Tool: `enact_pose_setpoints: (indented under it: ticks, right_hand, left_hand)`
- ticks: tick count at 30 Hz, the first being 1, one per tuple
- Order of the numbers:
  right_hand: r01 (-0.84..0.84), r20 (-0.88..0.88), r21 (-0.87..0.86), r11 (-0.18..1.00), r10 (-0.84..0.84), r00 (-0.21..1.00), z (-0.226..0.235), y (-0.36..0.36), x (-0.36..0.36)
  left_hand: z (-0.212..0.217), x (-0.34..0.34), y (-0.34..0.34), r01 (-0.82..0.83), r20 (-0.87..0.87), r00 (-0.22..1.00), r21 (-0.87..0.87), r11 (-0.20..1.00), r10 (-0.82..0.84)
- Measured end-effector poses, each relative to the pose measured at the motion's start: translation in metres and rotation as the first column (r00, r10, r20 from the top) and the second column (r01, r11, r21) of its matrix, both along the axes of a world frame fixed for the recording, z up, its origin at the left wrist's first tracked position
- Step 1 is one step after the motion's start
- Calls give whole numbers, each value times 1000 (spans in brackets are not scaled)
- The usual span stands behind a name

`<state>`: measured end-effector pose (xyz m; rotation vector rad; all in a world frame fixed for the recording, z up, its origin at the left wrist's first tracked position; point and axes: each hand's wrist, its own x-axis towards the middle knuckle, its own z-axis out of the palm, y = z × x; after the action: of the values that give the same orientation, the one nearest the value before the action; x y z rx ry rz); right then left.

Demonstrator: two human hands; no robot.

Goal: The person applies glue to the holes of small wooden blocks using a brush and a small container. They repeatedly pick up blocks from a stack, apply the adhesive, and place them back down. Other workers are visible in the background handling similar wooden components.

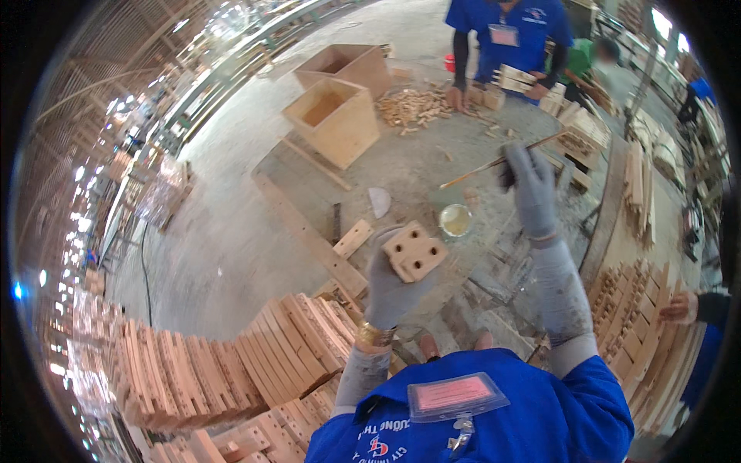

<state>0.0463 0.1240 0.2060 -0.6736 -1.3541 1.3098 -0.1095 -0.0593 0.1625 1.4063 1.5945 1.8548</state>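
My left hand (392, 292), in a grey glove, is closed around a pale wooden block (417, 249) with several dark round holes in its upper face. My right hand (532, 197), also gloved, grips a thin brush (477, 173) whose yellowish tip points left over the table. Below that tip stands a small round cup (455, 221) of pale, glue-like liquid. A short wooden piece with holes (353, 238) lies beside my left hand, and a pale half-round piece (379, 202) lies farther off.
Two wooden bins (332, 123) stand at the far side near a heap of small wooden pegs (413, 106). A co-worker in blue (509, 31) handles wooden pieces across the table (417, 166). Stacked wooden strips (285, 347) lie at the near left, with more boards (633, 324) at right beside another person's hand (679, 307).
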Motion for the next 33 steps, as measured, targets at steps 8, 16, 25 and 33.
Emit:
enact_pose_setpoints:
  ticks: [8, 16, 25, 33]
  right_hand:
    - [-334, 252, 346, 877, 256, 933, 94, -67, -13]
    - [-444, 374, 577, 685, 261, 890, 96, -72, -24]
    - [-482, 458, 728, 488, 177, 871, 100, -77, -35]
    - [-474, 484, 711, 520, 127, 866, 104, -78, -29]
  left_hand:
    - [5, -3, -1, 40, -149, 988, 53, 998, -31]
    - [8, -7, -2, 65, -195, 979, 54, 996, -53]
    - [7, -8, 0, 91, -158, 984, 53, 994, -82]
    - [7, -4, 6, 107, -102, 989, 38, 993, -103]
